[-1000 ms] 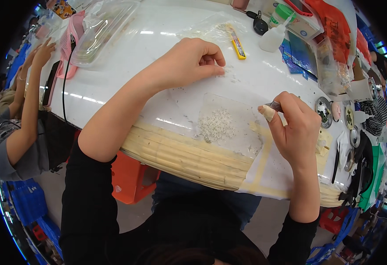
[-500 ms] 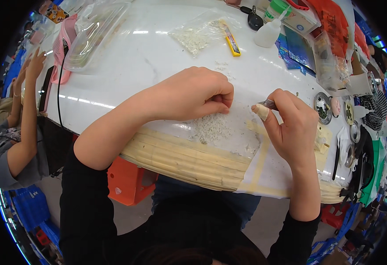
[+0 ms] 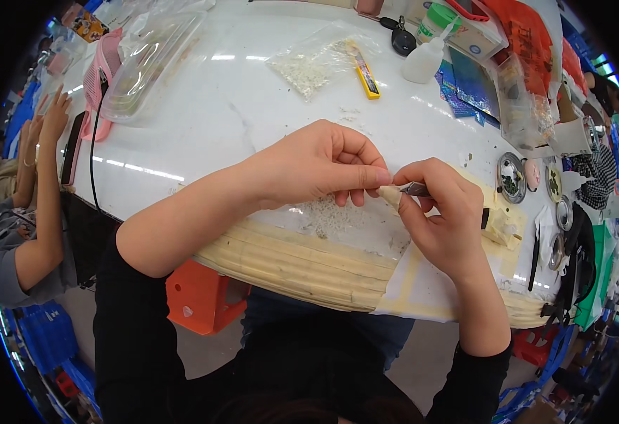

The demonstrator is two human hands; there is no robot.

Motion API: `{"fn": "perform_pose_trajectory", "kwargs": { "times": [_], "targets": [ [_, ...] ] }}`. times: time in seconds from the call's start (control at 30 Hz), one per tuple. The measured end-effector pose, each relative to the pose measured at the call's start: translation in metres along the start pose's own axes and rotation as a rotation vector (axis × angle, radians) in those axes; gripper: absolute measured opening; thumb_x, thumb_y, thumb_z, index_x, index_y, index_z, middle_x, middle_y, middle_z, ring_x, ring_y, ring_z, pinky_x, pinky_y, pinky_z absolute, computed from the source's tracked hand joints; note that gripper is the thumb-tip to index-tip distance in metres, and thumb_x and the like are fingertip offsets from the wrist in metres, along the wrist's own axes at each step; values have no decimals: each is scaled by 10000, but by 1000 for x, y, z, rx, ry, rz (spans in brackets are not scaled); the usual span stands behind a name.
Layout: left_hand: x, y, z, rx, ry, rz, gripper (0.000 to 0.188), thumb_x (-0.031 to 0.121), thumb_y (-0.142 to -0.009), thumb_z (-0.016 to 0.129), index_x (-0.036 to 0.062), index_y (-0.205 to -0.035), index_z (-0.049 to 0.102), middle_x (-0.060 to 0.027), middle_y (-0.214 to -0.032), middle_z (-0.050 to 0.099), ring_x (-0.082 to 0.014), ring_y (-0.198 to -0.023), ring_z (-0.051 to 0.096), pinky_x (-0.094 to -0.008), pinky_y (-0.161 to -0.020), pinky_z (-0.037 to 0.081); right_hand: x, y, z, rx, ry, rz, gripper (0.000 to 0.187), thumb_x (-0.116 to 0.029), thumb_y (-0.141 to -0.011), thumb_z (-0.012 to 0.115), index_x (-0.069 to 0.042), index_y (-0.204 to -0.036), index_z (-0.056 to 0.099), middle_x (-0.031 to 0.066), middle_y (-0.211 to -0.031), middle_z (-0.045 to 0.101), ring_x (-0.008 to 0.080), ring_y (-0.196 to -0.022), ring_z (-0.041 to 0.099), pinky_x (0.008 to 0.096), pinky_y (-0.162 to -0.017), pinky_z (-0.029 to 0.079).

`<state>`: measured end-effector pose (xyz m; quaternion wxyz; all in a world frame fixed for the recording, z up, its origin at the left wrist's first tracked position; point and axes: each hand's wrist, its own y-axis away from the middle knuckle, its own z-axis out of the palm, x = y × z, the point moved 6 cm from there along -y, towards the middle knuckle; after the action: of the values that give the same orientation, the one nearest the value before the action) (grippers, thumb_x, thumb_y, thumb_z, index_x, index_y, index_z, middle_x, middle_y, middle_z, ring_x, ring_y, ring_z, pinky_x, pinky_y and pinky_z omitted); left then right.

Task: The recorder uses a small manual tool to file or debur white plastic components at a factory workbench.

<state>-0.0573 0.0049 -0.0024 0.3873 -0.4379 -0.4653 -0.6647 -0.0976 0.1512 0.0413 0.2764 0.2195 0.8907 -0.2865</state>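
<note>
My left hand (image 3: 327,166) is closed in a pinch, thumb against forefinger, over the white table; whatever lies between the fingertips is too small to make out. Its fingertips meet those of my right hand (image 3: 442,215). That hand grips a small grey metal blade (image 3: 414,189) between thumb and forefinger, and pale tape wraps its thumb tip. Below both hands spreads a loose pile of tiny white bits (image 3: 327,218), partly covered by my left fingers.
A clear bag of white bits (image 3: 306,74) and a yellow slim box (image 3: 367,79) lie farther back. Round metal dishes (image 3: 511,178) stand at right, near a white squeeze bottle (image 3: 424,62). Beige tape (image 3: 302,258) covers the front edge. Another person's arm (image 3: 44,212) is at far left.
My right hand has moved left with the blade, and my left hand slightly right. Their fingertips, apart before, now meet above the white bits.
</note>
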Motion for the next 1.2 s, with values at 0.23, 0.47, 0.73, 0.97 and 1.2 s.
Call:
{"fn": "perform_pose_trajectory", "kwargs": {
  "times": [0.23,0.47,0.73,0.97,1.2],
  "targets": [
    [-1,-1,-7,7,38,-21,191,215,-922,675,26,-897,660,-36,-809,680,-65,-673,601,-192,-576,454,6,0,3,-36,-115,42,216,34,-709,672,-66,-900,655,34,-762,626,127,-570,581,244,-518,470],
    [-1,-2,-13,83,75,-30,193,224,-926,672,34,-895,654,-26,-799,672,-57,-672,591,-186,-584,459,1,-1,4,-43,-71,-28,213,31,-705,669,-67,-893,655,47,-732,599,149,-596,603,252,-540,497],
    [-2,1,0,49,130,-11,184,219,-930,670,41,-893,640,-16,-788,658,-51,-656,577,-181,-571,452,-3,-2,-4,46,-85,-4,210,76,-708,659,-30,-890,645,65,-792,595,163,-680,653,260,-620,548],
    [4,3,3,45,95,47,189,219,-923,677,35,-901,646,-23,-802,665,-55,-663,582,-189,-575,458,-5,-4,-7,23,-112,-20,205,78,-704,642,-26,-881,655,57,-782,591,145,-680,646,248,-621,540],
    [11,5,3,69,84,168,184,189,-916,680,12,-967,669,-42,-820,675,-70,-695,611,-205,-599,486,-6,-4,-11,74,-93,-64,206,88,-700,641,-22,-874,656,58,-789,605,135,-678,644,245,-609,534]
  ]
}}
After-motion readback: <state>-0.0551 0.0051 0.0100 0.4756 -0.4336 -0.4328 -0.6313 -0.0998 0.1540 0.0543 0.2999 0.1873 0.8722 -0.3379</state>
